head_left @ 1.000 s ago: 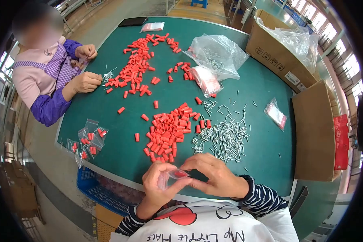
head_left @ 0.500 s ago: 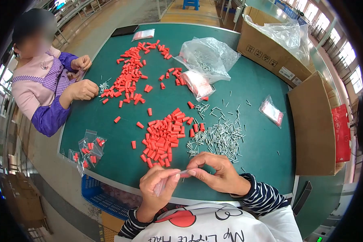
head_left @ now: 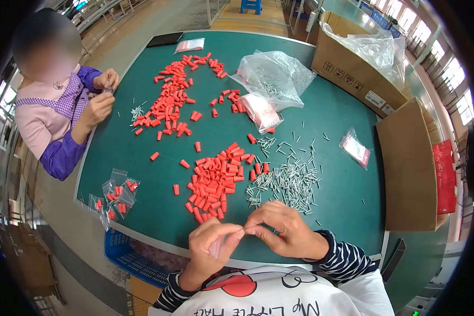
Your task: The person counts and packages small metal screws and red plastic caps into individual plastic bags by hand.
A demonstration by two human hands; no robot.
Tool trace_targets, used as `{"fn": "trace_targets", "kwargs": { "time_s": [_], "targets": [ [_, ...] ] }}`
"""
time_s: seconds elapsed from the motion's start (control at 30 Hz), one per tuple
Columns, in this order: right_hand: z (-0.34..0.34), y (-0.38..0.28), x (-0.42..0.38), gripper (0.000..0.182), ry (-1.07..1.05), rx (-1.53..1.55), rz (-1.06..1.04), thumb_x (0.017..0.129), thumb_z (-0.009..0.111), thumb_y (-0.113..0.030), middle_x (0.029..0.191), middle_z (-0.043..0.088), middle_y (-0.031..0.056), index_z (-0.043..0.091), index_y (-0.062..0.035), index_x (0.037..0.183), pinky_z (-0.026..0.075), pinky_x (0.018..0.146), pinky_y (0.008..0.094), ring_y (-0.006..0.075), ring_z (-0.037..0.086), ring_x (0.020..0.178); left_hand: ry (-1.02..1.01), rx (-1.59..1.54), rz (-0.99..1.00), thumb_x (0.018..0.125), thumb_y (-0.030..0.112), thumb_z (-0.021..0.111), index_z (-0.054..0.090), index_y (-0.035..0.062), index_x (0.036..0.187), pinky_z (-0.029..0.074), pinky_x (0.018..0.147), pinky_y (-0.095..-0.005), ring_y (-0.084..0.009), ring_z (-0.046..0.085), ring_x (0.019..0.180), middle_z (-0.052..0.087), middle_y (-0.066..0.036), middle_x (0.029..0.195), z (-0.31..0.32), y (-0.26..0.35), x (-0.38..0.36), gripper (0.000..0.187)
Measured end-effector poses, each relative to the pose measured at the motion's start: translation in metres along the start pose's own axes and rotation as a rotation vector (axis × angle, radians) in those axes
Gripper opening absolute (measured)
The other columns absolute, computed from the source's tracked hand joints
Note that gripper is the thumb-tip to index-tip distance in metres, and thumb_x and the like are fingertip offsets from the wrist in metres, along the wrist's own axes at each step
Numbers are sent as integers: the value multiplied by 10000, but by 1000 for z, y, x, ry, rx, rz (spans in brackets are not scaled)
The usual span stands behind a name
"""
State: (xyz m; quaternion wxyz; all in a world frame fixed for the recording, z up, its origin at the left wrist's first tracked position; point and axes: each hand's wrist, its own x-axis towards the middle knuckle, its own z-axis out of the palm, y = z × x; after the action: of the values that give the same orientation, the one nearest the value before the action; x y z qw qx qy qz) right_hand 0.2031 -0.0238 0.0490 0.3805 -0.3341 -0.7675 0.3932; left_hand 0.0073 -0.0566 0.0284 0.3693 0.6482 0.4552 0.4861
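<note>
My left hand (head_left: 208,243) is closed around a small clear plastic bag (head_left: 214,249), partly hidden in the palm. Thumb and forefinger of my right hand (head_left: 283,229) are pinched at the bag's upper edge, with fingertips of both hands meeting. Just beyond the hands lies a heap of red tapered plastic caps (head_left: 216,176). To its right spreads a pile of silver screws (head_left: 289,184). Several filled small zip bags (head_left: 120,193) with red caps inside lie at the table's left corner.
A co-worker (head_left: 52,116) sits at the left beside a second heap of red caps (head_left: 168,97). A large clear bag of screws (head_left: 274,76) and packs of small bags (head_left: 354,147) lie on the green table (head_left: 347,195). Cardboard boxes (head_left: 408,163) line the right side.
My left hand has moved slightly right and up, bringing its fingertips against my right hand's. The co-worker's near hand has lifted from the screws toward their other hand.
</note>
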Motion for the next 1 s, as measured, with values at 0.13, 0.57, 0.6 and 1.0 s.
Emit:
{"fn": "trace_targets", "kwargs": {
  "time_s": [0.13, 0.57, 0.6, 1.0],
  "targets": [
    [4, -2, 2, 53, -9, 6, -21, 866, 666, -60, 825, 637, 77, 641, -37, 907, 456, 679, 356, 262, 614, 756, -37, -21, 17, 836, 52, 733, 668, 3, 932, 351, 534, -225, -78, 450, 610, 531, -3, 729, -6, -4, -4, 126],
    [34, -42, 54, 181, 45, 353, -55, 910, 624, -32, 995, 657, 140, 626, 17, 1084, 546, 718, 320, 228, 677, 833, 268, -946, -564, 947, 271, 629, 530, -2, 1236, 542, 605, -340, -208, 652, 918, 632, -94, 1028, 7, -37, -28, 410],
    [41, -51, 61, 198, 52, 338, -123, 897, 634, -33, 1006, 653, 143, 628, 14, 1088, 539, 739, 325, 244, 667, 866, 247, -922, -534, 943, 265, 638, 530, 1, 1233, 540, 596, -333, -203, 652, 909, 634, -96, 1026, 9, -36, -27, 407],
    [18, -7, 23, 228, -57, 291, 307, 854, 732, -74, 1007, 642, 86, 671, -24, 1068, 476, 795, 299, 181, 593, 925, 128, -895, -571, 927, 262, 684, 637, 10, 1052, 471, 492, -225, -107, 608, 751, 643, -89, 996, 1, -14, -10, 286]
  ]
}}
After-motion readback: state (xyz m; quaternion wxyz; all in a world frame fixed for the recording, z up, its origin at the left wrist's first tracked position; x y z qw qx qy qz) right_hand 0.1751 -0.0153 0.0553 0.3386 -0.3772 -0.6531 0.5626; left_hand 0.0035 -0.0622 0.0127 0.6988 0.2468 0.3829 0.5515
